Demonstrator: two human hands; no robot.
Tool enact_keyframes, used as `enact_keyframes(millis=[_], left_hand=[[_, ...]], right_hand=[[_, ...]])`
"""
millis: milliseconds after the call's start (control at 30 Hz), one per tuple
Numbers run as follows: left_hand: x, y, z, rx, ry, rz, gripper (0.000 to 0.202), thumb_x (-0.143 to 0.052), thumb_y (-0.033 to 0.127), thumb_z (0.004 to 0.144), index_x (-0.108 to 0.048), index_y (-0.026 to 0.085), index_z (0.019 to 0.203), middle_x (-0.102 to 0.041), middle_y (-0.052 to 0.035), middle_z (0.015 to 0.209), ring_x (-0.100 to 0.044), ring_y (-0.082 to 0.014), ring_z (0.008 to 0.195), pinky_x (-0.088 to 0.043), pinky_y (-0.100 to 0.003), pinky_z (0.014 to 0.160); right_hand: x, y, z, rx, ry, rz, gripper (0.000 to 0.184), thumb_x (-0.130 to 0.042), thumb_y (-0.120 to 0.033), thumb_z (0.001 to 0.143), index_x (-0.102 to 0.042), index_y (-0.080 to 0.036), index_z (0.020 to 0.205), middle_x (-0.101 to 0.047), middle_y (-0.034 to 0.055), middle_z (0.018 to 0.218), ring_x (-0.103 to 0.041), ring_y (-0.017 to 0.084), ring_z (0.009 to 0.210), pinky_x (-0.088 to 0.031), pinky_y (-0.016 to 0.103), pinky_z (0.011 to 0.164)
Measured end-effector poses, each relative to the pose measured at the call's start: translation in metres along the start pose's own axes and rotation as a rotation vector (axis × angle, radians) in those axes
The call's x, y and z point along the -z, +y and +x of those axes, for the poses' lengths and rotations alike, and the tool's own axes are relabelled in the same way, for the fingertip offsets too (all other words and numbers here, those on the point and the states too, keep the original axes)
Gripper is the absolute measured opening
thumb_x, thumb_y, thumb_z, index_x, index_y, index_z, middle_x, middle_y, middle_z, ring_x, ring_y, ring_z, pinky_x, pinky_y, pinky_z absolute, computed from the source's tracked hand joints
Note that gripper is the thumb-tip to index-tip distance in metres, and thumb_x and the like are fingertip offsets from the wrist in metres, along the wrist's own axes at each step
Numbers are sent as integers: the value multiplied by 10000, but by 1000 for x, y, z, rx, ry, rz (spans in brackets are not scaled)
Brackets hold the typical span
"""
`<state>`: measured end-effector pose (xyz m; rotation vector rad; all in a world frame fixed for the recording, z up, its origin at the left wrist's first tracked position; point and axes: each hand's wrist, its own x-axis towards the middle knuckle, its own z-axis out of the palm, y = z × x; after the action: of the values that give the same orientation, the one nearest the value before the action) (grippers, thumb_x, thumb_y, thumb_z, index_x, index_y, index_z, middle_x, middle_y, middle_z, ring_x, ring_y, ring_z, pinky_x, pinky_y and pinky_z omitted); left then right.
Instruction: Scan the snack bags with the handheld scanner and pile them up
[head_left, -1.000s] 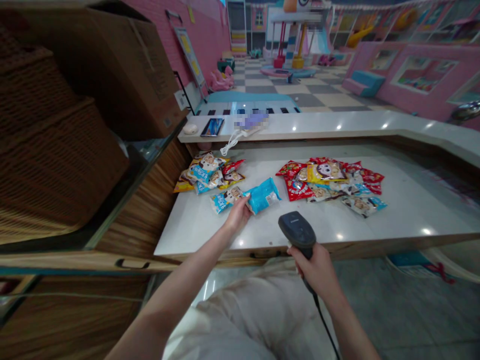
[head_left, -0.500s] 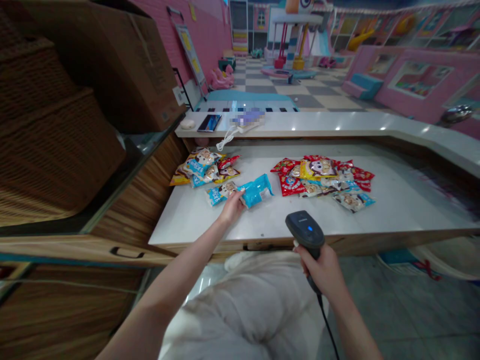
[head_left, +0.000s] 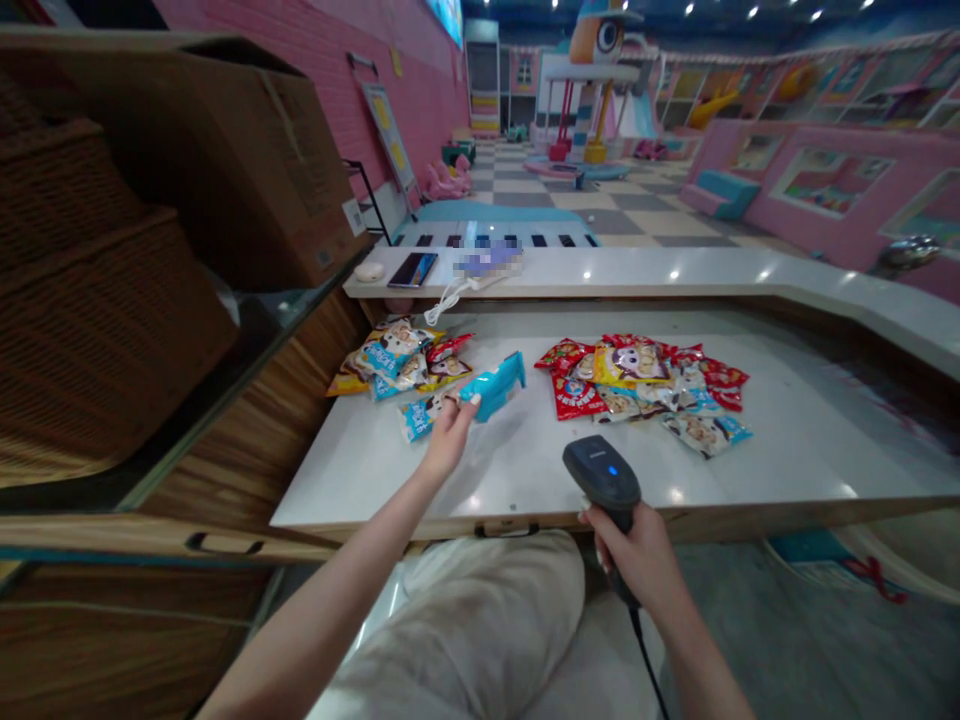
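Between the thumb and fingers of my left hand (head_left: 451,432) is a blue snack bag (head_left: 496,388), tilted with its far end raised over the counter. A blue and white snack bag (head_left: 418,415) lies just left of that hand. Farther left sits a small heap of snack bags (head_left: 397,358) in blue, yellow and red. My right hand (head_left: 634,548) is wrapped round the handle of a black barcode scanner (head_left: 602,470) with a lit blue light, held at the counter's front edge. Past the scanner lies a larger pile of red, yellow and blue snack bags (head_left: 637,380).
A raised white ledge (head_left: 637,270) along the back carries a phone (head_left: 413,270), a white cable (head_left: 450,297) and a round white case (head_left: 369,272). At left stand a wicker basket (head_left: 112,340) and a cardboard box (head_left: 247,170). The scanner's cord (head_left: 646,660) hangs down.
My left hand has lifted and tilted the blue snack bag off the counter. The scanner stays in my right hand, nearly unmoved. The whole view has shifted slightly upward.
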<state>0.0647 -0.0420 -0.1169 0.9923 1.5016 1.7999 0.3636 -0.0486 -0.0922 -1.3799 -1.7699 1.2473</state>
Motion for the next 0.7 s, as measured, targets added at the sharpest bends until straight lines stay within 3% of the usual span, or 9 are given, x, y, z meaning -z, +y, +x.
enact_keyframes(millis=[133,233,300,400,567,700], left_hand=[[12,34,27,-422,25,759,464,-526,335,933,-527,193,1374,-545,-131,1415,-474,-279,1352,-337,-481,1159],[13,32,39,-433,-1,1156,588,-602,319,870,-488,155,1422,-461,-188,1491,-370,-368,1428,-232,-588,1191],[3,22,40,-425,-45,1262,689,-689,384,809,-487,141,1421,-410,-215,1529,-282,-426,1465,-159,-644,1195],[-33,7,44,-498,-214,1186,729,-668,422,836,-422,167,1472,-331,-178,1592,-253,-380,1492,-186,-580,1223],[-124,-2,67,-580,-517,890,715,-573,375,907,-313,154,1535,-302,-169,1610,-319,-277,1478,-284,-456,1212],[-180,-3,84,-605,-656,808,680,-601,324,883,-375,188,1510,-306,-153,1615,-262,-280,1505,-185,-498,1232]], right_hand=[[10,-3,21,-14,-76,15,305,-615,-455,828,-643,-164,740,-590,2,455,-559,176,386,-438,264,429],[20,-9,29,-24,-74,-16,292,-617,-443,818,-648,-162,748,-579,-5,442,-556,180,387,-435,267,431],[24,-11,31,-36,-53,-24,289,-625,-442,812,-648,-164,735,-578,-6,437,-559,180,391,-435,266,436],[25,-6,28,-69,-1,17,301,-637,-458,808,-659,-165,743,-593,-3,447,-563,178,392,-421,257,413],[14,3,19,-77,75,55,302,-657,-464,791,-660,-167,732,-574,-16,423,-544,167,366,-405,249,392],[4,1,16,-87,83,71,308,-654,-463,798,-658,-164,723,-557,-25,404,-531,158,355,-402,248,400]])
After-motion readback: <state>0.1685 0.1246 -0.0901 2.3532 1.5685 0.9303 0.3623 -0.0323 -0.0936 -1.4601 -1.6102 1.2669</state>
